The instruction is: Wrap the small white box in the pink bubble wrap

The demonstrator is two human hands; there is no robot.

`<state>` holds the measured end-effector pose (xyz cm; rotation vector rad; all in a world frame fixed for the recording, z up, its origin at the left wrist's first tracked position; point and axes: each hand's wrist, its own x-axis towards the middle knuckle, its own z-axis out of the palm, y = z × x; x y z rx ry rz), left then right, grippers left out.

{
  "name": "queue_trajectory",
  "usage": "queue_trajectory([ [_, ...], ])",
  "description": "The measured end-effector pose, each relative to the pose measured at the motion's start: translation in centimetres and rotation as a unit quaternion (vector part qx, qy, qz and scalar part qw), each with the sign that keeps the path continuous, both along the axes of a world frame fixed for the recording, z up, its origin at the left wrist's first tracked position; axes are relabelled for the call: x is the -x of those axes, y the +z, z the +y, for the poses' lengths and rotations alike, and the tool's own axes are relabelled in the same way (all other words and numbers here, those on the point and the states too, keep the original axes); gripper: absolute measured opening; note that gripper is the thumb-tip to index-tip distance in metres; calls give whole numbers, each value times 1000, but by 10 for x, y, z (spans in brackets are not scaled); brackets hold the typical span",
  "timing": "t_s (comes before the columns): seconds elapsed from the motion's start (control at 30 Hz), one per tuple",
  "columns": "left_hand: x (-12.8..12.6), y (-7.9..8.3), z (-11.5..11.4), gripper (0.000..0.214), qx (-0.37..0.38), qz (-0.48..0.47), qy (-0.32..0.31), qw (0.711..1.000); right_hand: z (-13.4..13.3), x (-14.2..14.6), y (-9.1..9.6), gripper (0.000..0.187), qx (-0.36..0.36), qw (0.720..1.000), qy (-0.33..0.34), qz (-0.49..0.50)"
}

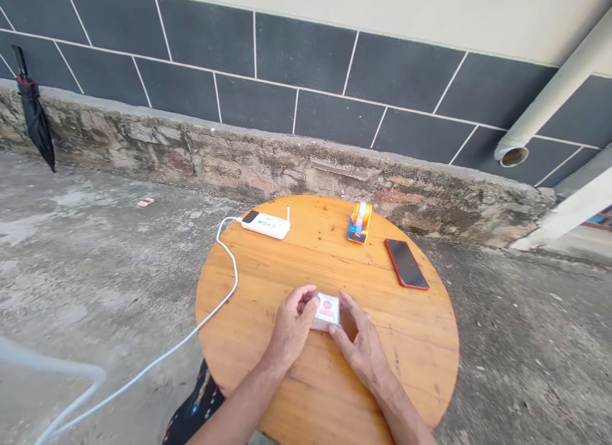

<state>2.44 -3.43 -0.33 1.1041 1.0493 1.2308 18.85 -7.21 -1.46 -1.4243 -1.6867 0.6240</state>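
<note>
A small white box with pink-red print on top rests on the round wooden table, near its middle. My left hand grips the left side of the box, its thumb over the top edge and its fingers curled behind. On the other side, my right hand has its thumb at the front right corner and its fingertips at the back right corner, with a gap showing under the palm. The undersides of the fingers are hidden.
At the table's back stand a white power bank with a white cable and a yellow-and-blue tape dispenser. A red-edged phone lies to the right. Beyond are a stone ledge, a tiled wall and a black umbrella.
</note>
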Motion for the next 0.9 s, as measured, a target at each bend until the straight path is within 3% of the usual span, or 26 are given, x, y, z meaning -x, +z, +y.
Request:
queue_trajectory([
  [0.23,6,4,-2,36,14,-42,24,999,-8,-1,15,57,25,999,12,21],
  [0.37,7,6,-1,34,25,-61,44,997,-10,-3,18,49,36,998,-16,41],
  [0.57,5,10,-2,30,43,-77,54,995,-5,-8,14,43,21,997,-75,29],
  [0.9,6,9,-1,28,54,-73,48,995,0,-9,5,37,-5,995,-98,28],
])
